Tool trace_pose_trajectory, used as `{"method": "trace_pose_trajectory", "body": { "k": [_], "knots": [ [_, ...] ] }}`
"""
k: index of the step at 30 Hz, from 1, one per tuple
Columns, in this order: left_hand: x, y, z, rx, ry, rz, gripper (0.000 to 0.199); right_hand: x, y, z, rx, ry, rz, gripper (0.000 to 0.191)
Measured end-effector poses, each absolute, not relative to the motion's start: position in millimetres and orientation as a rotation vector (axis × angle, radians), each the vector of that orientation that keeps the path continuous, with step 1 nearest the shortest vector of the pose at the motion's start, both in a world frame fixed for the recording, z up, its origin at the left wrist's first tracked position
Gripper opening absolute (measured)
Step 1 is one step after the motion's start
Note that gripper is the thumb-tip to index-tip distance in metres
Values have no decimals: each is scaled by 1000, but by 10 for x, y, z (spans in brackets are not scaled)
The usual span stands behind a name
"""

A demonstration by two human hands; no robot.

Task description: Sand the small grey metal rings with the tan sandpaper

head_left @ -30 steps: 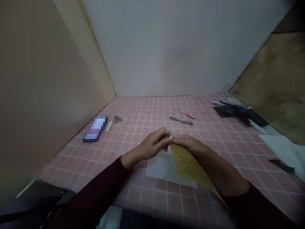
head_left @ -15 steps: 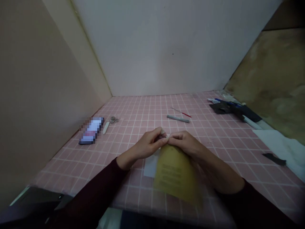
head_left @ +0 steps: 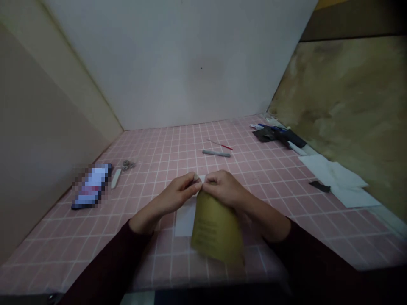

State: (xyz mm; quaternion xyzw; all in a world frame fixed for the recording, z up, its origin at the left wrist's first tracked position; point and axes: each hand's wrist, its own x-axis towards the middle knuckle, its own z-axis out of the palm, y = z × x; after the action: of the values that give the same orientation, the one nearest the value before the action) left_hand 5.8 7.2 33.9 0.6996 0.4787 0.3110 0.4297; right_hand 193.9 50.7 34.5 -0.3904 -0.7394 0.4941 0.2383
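A yellow sheet with several printed lines [head_left: 213, 228] hangs from my fingertips, its lower edge blurred and lifted toward me. My right hand [head_left: 224, 186] pinches it along the top. Close against it, my left hand [head_left: 179, 192] has thumb and fingers pressed together at the sheet's upper left corner. Behind and left of the yellow sheet lies a white paper [head_left: 184, 220] on the table, partly covered by the sheet and my hands. The exact pinch point between the hands is small and partly hidden by fingers.
Beyond my hands lie a grey rod [head_left: 216, 153] and a thin red-handled tool [head_left: 226, 147]. At left are a phone [head_left: 93, 184], a white strip [head_left: 116, 178] and small metal pieces [head_left: 127, 164]. White sheets [head_left: 337, 176], a black scrap [head_left: 319, 186] and dark cloth [head_left: 265, 134] lie at right.
The view has turned to the right, so things on the table appear further left. My hands remain together at the top of the yellow sheet, which hangs a little narrower.
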Motion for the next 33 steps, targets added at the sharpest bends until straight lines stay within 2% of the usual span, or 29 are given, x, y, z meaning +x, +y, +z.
{"method": "trace_pose_trajectory", "body": {
  "k": [2,3,6,8,9,12,14,15,19,20,22,25,27,29,32,33],
  "knots": [
    [59,67,341,1746,1213,745,29,1929,508,349,-1081,-2065,1208,26],
    [63,54,355,1771,1209,757,28,1934,509,355,-1080,-2030,1292,24],
    [74,4,412,1849,1164,835,23,1967,514,360,-983,-1803,1859,20],
    [71,-6,429,1864,1161,827,23,1975,517,352,-939,-1741,2006,19],
    [66,1,425,1858,1178,799,24,1970,517,348,-959,-1792,1919,19],
    [53,36,389,1781,1238,699,30,1942,508,359,-1020,-2038,1315,26],
    [58,39,378,1720,1221,706,32,1941,505,384,-1001,-2088,1130,28],
    [66,28,384,1709,1197,742,31,1950,506,398,-991,-2058,1207,27],
    [99,-43,453,1787,1125,888,25,2001,518,419,-873,-1744,2019,23],
    [98,-49,463,1821,1136,878,24,2003,517,414,-852,-1706,2114,23],
    [79,-34,457,1869,1194,796,25,1985,505,397,-908,-1808,1949,22],
    [42,15,406,1821,1235,673,29,1939,470,382,-968,-2072,1253,27],
    [41,25,388,1773,1213,683,30,1927,453,386,-970,-2111,1071,28],
    [61,6,403,1795,1192,748,28,1937,451,398,-1000,-2016,1333,26],
    [86,-26,436,1900,1174,818,26,1958,466,410,-937,-1755,1973,22],
    [82,-25,432,1923,1184,809,27,1957,469,409,-925,-1722,2038,21]
  ]
}}
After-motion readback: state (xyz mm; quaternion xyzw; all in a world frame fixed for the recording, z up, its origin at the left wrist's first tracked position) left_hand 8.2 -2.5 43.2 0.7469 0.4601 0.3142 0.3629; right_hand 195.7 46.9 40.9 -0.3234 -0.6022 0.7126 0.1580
